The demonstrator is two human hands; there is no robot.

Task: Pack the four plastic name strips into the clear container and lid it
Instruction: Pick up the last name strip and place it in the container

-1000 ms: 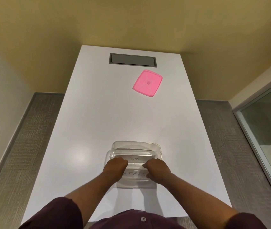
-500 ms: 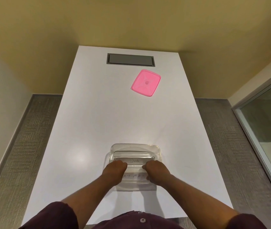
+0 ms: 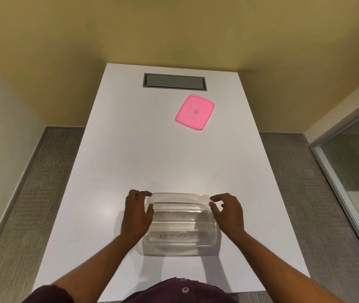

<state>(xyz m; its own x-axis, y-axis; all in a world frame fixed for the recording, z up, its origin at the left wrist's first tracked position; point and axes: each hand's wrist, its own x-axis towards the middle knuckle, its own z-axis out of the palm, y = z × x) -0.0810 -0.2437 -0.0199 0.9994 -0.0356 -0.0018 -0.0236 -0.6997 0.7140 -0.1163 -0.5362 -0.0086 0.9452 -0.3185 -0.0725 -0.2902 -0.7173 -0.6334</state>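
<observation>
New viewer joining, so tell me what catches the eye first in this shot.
The pink lid stands out, lying alone far up the white table, right of centre. Near the front edge, the left hand and right hand flank the clear container, whose strips read DOG and BATMAN.

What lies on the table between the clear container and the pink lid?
Nothing: in the head view only bare white table lies between the clear container and the pink lid. The grey hatch lies beyond the lid.
</observation>
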